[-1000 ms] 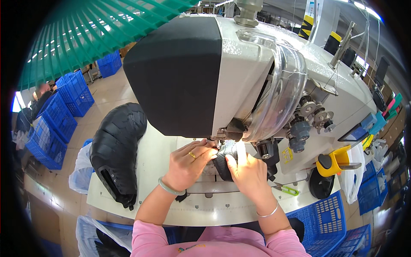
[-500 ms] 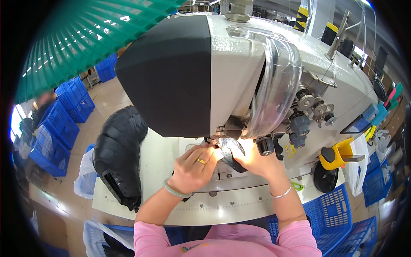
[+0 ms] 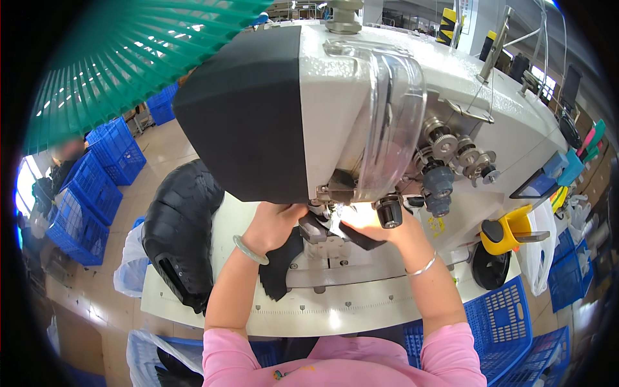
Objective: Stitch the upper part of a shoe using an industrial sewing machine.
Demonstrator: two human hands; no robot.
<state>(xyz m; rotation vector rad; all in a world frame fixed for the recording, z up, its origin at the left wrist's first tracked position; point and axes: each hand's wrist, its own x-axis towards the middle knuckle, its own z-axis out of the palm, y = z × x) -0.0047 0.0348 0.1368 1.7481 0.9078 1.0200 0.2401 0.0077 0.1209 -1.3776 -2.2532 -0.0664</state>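
A large white sewing machine (image 3: 332, 97) with a black end cover fills the middle, its lamp glaring at the needle. My left hand (image 3: 274, 226) is left of the needle, its fingers mostly hidden behind the machine head. Beneath that wrist a piece of black fabric (image 3: 282, 267) lies on the pale table (image 3: 335, 319). On the other side, my right hand (image 3: 374, 222) is closed on a dark fabric piece (image 3: 362, 237) beside the needle. Glare hides those fingertips in part. At the left of the table rests a puffy black quilted item (image 3: 177, 229).
Thread tension dials (image 3: 445, 145) and a black knob (image 3: 389, 211) jut out near my right hand. A yellow holder (image 3: 506, 235) is at the table's right. Blue crates (image 3: 500, 322) stand below right, with more blue crates (image 3: 77, 222) at left. A green ribbed shade (image 3: 142, 58) hangs upper left.
My left hand has moved left and away from the needle, partly behind the machine head. Black fabric now shows under its wrist. My head view has shifted slightly; my right hand stays near the needle.
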